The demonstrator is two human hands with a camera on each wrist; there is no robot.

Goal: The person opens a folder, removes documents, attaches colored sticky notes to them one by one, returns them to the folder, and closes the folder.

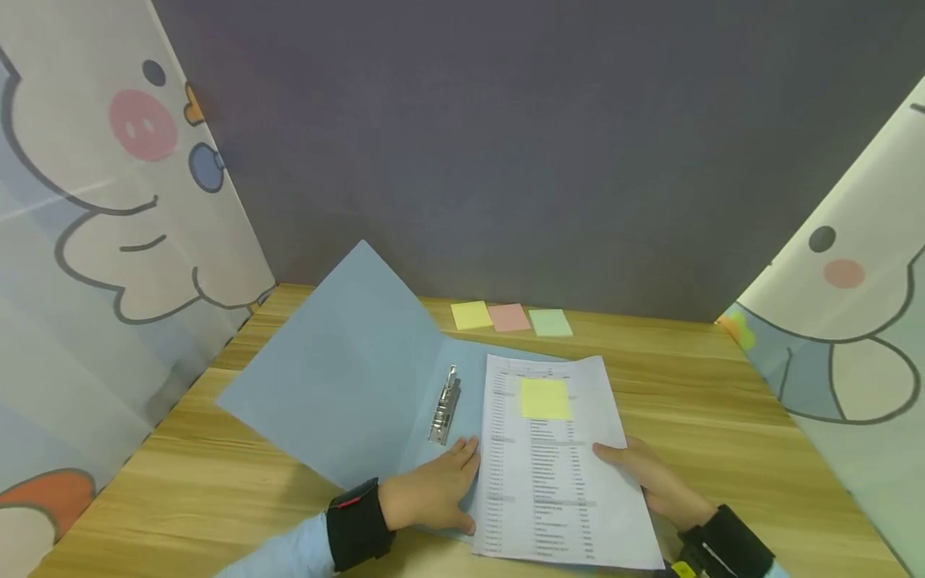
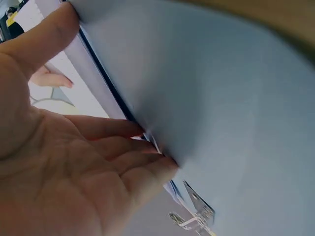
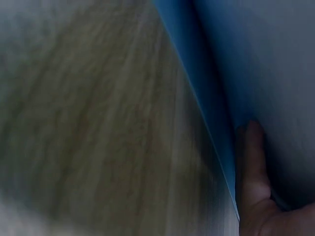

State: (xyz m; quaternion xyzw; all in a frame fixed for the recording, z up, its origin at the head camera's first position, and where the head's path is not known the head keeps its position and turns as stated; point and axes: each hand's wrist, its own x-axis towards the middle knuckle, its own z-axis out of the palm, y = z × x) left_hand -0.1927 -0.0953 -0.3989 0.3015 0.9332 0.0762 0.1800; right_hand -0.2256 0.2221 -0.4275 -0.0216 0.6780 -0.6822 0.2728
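A light blue folder [image 1: 340, 361] lies spread on the wooden table, its cover turned to the left. A metal lever clip [image 1: 445, 408] is fixed near its fold, also seen in the left wrist view. Printed sheets [image 1: 549, 474] in a stack lie over the folder's right half, with a yellow sticky note [image 1: 545, 399] near their top. My left hand [image 1: 437, 491] rests with extended fingers at the stack's left edge, below the clip. With the thumb on top and the other fingers underneath, my right hand [image 1: 654, 482] holds the stack's right edge.
Three sticky notes lie in a row behind the folder: yellow [image 1: 471, 315], pink [image 1: 509, 317] and pale green [image 1: 551, 323]. A dark panel [image 1: 520, 152] stands at the table's back. Cartoon-printed sheets [image 1: 181, 265] flank both sides.
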